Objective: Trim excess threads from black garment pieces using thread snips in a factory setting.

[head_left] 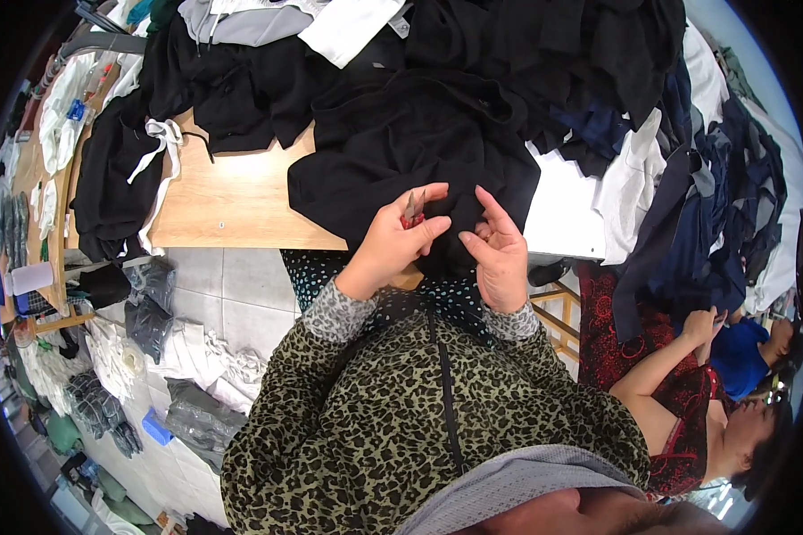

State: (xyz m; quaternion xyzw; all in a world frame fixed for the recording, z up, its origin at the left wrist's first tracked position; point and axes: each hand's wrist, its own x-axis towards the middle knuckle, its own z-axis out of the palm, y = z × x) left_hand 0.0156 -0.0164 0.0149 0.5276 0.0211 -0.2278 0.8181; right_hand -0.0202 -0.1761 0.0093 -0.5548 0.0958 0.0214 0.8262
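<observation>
Right now, a black garment lies crumpled on the light wooden table (241, 201), its near part drawn over the front edge and down between the person's two hands. The black garment (393, 134) is matte and plain, evenly dark, with soft, thick-looking folds running across it. Its left side ends in a smooth rounded bulge on the bare wood; at its upper right a wide, curved band of doubled cloth forms a rim. Which part of the garment this is, I cannot tell, since the folds hide its outline and the far side merges with the other black clothes (241, 102) heaped beyond.

The left hand (391, 236) has a small pair of snips (411, 212) tucked in its curled fingers: red handles within the grip, slim metal blades pointing up. Its thumb and index finger stretch toward the cloth with a gap between their tips. The right hand (501, 257) faces it across the hanging black cloth, index finger raised and thumb parted from it, the other fingers bent; whether these pinch any fabric, I cannot tell.

Just to the right of the garment lie a white cloth (562, 205) and a light grey one (635, 169).
</observation>
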